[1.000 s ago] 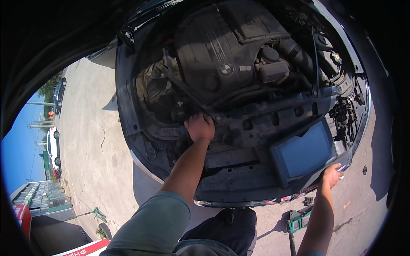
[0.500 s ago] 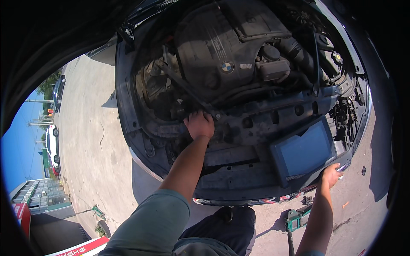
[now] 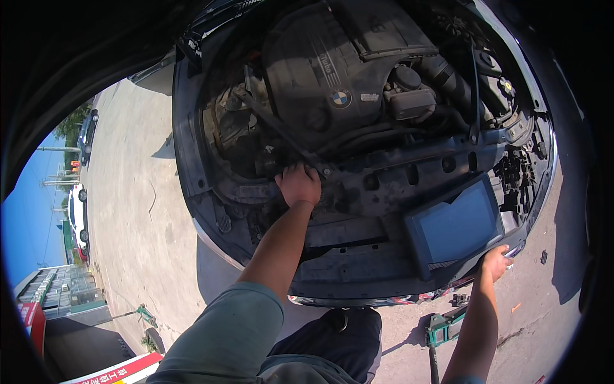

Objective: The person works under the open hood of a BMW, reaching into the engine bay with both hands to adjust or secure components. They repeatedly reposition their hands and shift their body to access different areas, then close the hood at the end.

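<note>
My left hand [image 3: 299, 185] reaches down into the engine bay beside the dark front crossmember [image 3: 396, 177]. Its fingers are bent downward, and the fingertips and whatever they hold are hidden. At the right, my right hand [image 3: 495, 263] rests against the car's front edge with its fingers stretched out, apparently holding nothing. Just above that hand lies a tablet-like device [image 3: 457, 224] in a thick dark casing, tilted on the front panel. Its blue-grey surface reflects light. Behind the crossmember sits a dusty black engine cover [image 3: 339, 70].
A black reservoir [image 3: 411, 102] and a ribbed intake hose [image 3: 448, 77] are right of the engine cover. A green floor jack [image 3: 440, 329] stands on the concrete ground near the bumper. Parked cars [image 3: 78, 214] and a low building [image 3: 57, 291] lie off to the left.
Both hands stay in nearly the same places. Only a very slight shift of the view shows.
</note>
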Demonstrator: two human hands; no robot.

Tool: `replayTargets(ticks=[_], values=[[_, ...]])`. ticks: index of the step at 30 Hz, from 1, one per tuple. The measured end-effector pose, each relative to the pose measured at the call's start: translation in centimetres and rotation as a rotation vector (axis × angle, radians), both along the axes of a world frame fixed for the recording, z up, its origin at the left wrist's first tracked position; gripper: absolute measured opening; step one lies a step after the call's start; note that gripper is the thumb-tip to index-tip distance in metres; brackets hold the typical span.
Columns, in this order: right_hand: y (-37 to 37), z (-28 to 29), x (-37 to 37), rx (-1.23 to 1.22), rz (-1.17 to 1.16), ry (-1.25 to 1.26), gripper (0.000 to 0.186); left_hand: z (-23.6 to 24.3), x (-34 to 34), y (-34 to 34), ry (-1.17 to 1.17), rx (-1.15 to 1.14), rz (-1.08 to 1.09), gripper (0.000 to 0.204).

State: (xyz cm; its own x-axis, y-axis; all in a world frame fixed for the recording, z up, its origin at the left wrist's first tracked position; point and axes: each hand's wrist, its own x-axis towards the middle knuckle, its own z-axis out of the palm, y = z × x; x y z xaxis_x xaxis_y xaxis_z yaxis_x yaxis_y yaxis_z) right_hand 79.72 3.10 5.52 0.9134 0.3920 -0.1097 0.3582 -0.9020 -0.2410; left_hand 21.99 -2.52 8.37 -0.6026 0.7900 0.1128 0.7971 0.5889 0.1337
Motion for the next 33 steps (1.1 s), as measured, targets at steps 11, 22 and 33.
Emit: replayTargets(ticks=[11, 22, 33], values=[[0.0, -0.4, 0.5, -0.011, 0.010, 0.018, 0.083, 0.0, 0.1, -0.1, 0.020, -0.002, -0.004, 0.036], [-0.3, -0.5, 0.9, 0.030, -0.002, -0.036, 0.081, -1.3, 0.0, 0.1, 0.054, 0.098, -0.027, 0.029], [-0.4, 2.7, -1.9, 0.067, -0.006, -0.002, 0.075, 0.5, 0.7, 0.0, 0.011, 0.082, 0.006, 0.028]])
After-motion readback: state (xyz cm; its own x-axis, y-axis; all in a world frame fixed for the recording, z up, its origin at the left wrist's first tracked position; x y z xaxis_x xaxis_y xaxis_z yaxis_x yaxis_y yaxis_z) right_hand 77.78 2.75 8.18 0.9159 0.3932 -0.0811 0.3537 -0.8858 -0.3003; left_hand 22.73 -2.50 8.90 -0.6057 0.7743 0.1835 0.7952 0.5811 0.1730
